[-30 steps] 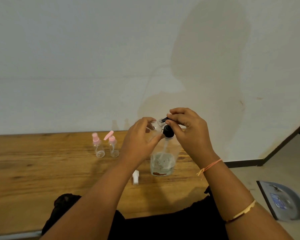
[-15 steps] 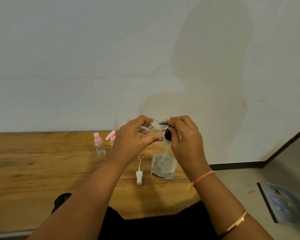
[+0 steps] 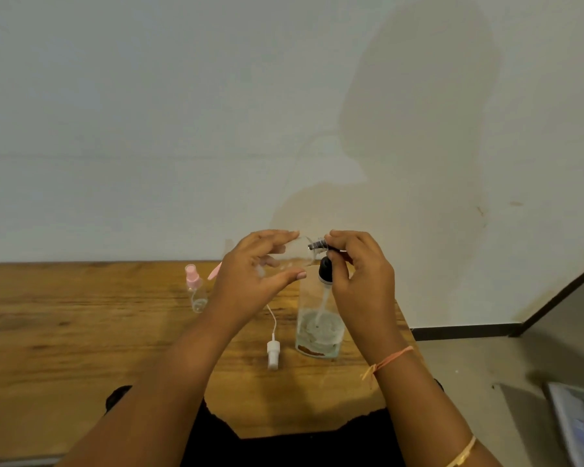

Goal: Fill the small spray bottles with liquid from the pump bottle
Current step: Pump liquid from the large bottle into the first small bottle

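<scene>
My left hand (image 3: 250, 274) pinches the small clear bottle (image 3: 294, 254) on its side between thumb and fingertips, the fingers straighter than half a second ago, its mouth still at the nozzle (image 3: 317, 245). My right hand (image 3: 361, 281) stays pinched on that nozzle, atop the pump bottle (image 3: 319, 332) standing on the table (image 3: 81, 332). The white spray cap (image 3: 273, 353) lies just beside it, and a pink-capped bottle (image 3: 196, 291) stands farther left.

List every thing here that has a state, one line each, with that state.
pump bottle: upright on the table, partly filled, pump on.
small clear bottle: uncapped, held sideways, mouth at the nozzle.
white spray cap: off, lying on the table.
pink-capped spray bottle: upright, capped.
left hand: holds the small clear bottle.
right hand: grips the pump bottle's head.
</scene>
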Motion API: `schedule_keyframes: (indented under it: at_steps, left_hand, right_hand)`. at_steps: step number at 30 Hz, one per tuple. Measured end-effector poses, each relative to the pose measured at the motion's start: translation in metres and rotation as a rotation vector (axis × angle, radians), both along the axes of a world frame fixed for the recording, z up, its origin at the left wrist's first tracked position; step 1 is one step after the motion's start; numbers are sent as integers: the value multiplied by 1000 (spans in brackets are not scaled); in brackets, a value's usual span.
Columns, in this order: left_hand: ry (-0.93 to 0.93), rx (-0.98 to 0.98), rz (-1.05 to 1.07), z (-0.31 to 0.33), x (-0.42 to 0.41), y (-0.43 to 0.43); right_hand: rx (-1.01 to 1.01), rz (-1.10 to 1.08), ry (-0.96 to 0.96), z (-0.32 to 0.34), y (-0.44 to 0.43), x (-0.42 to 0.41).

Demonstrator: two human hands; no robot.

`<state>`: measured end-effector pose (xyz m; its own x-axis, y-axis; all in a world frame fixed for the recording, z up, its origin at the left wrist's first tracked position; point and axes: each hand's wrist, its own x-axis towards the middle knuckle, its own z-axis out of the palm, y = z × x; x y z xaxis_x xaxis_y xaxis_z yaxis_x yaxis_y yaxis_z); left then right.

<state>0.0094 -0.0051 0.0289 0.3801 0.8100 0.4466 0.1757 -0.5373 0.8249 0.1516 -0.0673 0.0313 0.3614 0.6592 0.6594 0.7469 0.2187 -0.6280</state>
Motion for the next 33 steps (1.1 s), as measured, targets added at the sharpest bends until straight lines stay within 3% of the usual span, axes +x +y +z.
schedule_keyframes:
  at_steps: [10, 15, 20, 33]
  left_hand:
    - [51, -83, 0, -1, 5, -10]
    - [64, -46, 9, 5, 4, -14]
    - [11, -77, -11, 6, 7, -14]
    - [-19, -127, 15, 1, 9, -8]
  right_hand:
    - [-55, 18, -30, -5, -7, 8]
    - [-34, 62, 149, 10, -12, 7]
    - [-153, 32, 453, 22, -1, 13]
    - [-262, 191, 1007, 18, 4, 7]
